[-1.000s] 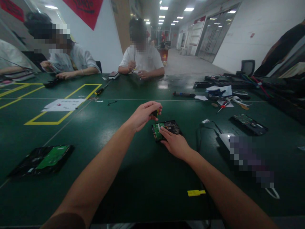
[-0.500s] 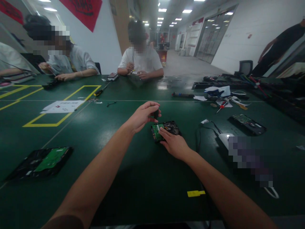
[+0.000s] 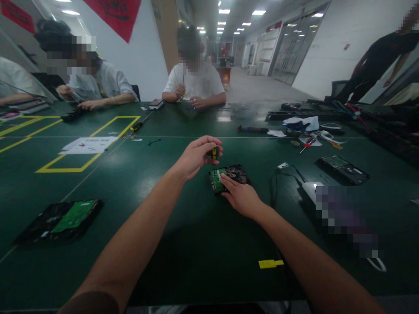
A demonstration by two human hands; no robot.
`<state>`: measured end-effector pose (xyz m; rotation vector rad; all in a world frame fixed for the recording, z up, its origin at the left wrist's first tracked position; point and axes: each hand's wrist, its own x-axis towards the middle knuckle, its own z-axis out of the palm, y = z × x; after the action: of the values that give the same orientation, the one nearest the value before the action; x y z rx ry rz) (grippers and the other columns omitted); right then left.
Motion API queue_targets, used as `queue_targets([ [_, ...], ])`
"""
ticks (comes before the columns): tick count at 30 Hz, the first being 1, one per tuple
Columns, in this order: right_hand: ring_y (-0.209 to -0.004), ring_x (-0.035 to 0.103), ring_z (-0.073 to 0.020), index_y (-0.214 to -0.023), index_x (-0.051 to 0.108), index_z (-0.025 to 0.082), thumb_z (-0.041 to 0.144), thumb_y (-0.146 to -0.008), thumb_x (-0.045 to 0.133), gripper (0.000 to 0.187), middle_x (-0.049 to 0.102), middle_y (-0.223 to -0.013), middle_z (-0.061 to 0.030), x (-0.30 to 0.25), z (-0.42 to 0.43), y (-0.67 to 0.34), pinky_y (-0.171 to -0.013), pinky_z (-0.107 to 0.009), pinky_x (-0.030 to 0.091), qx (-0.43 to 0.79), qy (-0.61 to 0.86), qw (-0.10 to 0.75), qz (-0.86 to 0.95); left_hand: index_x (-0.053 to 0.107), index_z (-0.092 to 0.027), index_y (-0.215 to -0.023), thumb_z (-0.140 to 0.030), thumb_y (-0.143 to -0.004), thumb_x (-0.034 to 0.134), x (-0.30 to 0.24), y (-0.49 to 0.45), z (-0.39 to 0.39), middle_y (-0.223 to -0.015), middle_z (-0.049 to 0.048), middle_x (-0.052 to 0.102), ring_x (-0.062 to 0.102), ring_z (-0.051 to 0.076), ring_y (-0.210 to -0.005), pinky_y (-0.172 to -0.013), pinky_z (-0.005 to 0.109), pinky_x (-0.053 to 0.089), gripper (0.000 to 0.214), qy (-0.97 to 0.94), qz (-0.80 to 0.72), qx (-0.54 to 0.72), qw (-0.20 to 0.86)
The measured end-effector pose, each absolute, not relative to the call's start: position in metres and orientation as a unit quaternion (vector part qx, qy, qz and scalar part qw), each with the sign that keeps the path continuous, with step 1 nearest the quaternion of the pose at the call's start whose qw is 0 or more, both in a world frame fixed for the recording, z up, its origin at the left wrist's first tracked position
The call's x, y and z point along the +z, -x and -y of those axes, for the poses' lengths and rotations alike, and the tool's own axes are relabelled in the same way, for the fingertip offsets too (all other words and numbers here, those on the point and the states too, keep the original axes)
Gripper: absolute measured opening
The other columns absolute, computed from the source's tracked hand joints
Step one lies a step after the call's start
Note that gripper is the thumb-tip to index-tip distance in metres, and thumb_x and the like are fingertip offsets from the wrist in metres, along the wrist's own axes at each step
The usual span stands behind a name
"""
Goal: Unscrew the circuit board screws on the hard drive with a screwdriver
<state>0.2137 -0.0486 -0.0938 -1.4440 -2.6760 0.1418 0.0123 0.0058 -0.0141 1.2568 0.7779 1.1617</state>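
My left hand is closed round the black-and-yellow handle of a screwdriver, held upright at the far left of a hard drive. Its blade is too small or hidden to make out. The drive lies on the green table with its green circuit board facing up. From the right, my right hand holds this drive down, index finger on the board and thumb at the near edge. A second hard drive lies to the left, and a third to the right.
A white-ended, blurred-out object with a strap and a dark cable lie right of my hands. Further back are a screwdriver, papers and a black-and-yellow screwdriver. A person sits opposite.
The screwdriver handle has turned in my left hand, so its yellow part now shows. My right hand stays on the drive. The view has shifted slightly.
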Motion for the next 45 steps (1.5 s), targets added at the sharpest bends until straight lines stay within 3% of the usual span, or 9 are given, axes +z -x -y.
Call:
queue_targets([
  [6,-0.108,0.067,-0.0295,-0.151,0.04,0.025,0.038,-0.099,0.044,0.054,0.032,-0.162,-0.0031,-0.0939,0.0494,-0.2136,-0.085,-0.045,0.058,0.034,0.472,0.053,0.88,0.069,-0.018,-0.092,-0.034,-0.087,0.065,-0.0163,-0.0178,-0.0054,-0.099,0.0082,0.069,0.065,0.018,-0.087,-0.059,0.024,0.049,0.018,-0.552,-0.341,0.511,0.564],
  [12,-0.112,0.066,-0.0301,-0.152,0.038,0.026,0.039,-0.099,0.044,0.056,0.032,-0.162,-0.006,-0.0944,0.0496,-0.2138,-0.089,-0.048,0.056,0.055,0.475,0.052,0.877,0.074,-0.019,-0.09,-0.042,-0.08,0.074,-0.0184,-0.0185,-0.006,-0.088,0.0046,0.067,0.057,0.013,-0.072,-0.054,0.023,0.041,0.024,-0.591,-0.38,0.504,0.503],
  [21,-0.114,0.065,-0.0296,-0.151,0.04,0.025,0.037,-0.098,0.045,0.054,0.034,-0.161,-0.0047,-0.0971,0.0488,-0.2148,-0.088,-0.046,0.056,0.049,0.47,0.064,0.879,0.069,-0.02,-0.105,-0.033,-0.084,0.069,-0.0194,-0.0151,-0.0062,-0.093,0.0056,0.067,0.061,0.014,-0.079,-0.054,0.021,0.044,0.024,-0.593,-0.344,0.492,0.536],
  [25,-0.114,0.065,-0.0294,-0.151,0.041,0.026,0.037,-0.098,0.045,0.054,0.034,-0.161,-0.0038,-0.0967,0.0489,-0.2143,-0.089,-0.045,0.056,0.048,0.472,0.065,0.878,0.062,-0.019,-0.101,-0.029,-0.085,0.066,-0.0185,-0.015,-0.0063,-0.098,0.0072,0.069,0.067,0.018,-0.087,-0.058,0.024,0.051,0.019,-0.552,-0.341,0.516,0.559],
  [29,-0.118,0.063,-0.03,-0.152,0.04,0.026,0.038,-0.098,0.044,0.055,0.034,-0.161,-0.0058,-0.0956,0.049,-0.2144,-0.09,-0.047,0.056,0.057,0.473,0.063,0.877,0.064,-0.018,-0.095,-0.028,-0.086,0.062,-0.0196,-0.0185,-0.0077,-0.1,0.0079,0.069,0.066,0.019,-0.09,-0.059,0.025,0.053,0.014,-0.561,-0.359,0.538,0.517],
  [35,-0.112,0.066,-0.0302,-0.152,0.04,0.026,0.038,-0.098,0.045,0.055,0.032,-0.162,-0.0045,-0.095,0.049,-0.2144,-0.087,-0.047,0.057,0.049,0.471,0.057,0.879,0.071,-0.019,-0.094,-0.039,-0.086,0.065,-0.022,-0.021,-0.009,-0.091,0.0051,0.066,0.059,0.015,-0.078,-0.058,0.023,0.049,0.022,-0.615,-0.415,0.546,0.389],
  [39,-0.112,0.066,-0.029,-0.152,0.039,0.027,0.038,-0.098,0.044,0.055,0.032,-0.162,-0.0043,-0.0955,0.0494,-0.214,-0.087,-0.045,0.057,0.048,0.476,0.057,0.876,0.072,-0.019,-0.089,-0.047,-0.082,0.071,-0.0207,-0.0203,-0.0075,-0.078,0.0026,0.063,0.056,0.013,-0.069,-0.059,0.024,0.047,0.028,-0.631,-0.406,0.532,0.391],
  [45,-0.11,0.067,-0.0294,-0.151,0.039,0.026,0.038,-0.098,0.044,0.054,0.033,-0.162,-0.0023,-0.0976,0.0488,-0.2148,-0.085,-0.046,0.058,0.034,0.473,0.06,0.878,0.075,-0.02,-0.094,-0.049,-0.082,0.071,-0.0187,-0.0166,-0.007,-0.083,0.0039,0.065,0.057,0.014,-0.071,-0.056,0.024,0.045,0.031,-0.64,-0.403,0.516,0.403],
])
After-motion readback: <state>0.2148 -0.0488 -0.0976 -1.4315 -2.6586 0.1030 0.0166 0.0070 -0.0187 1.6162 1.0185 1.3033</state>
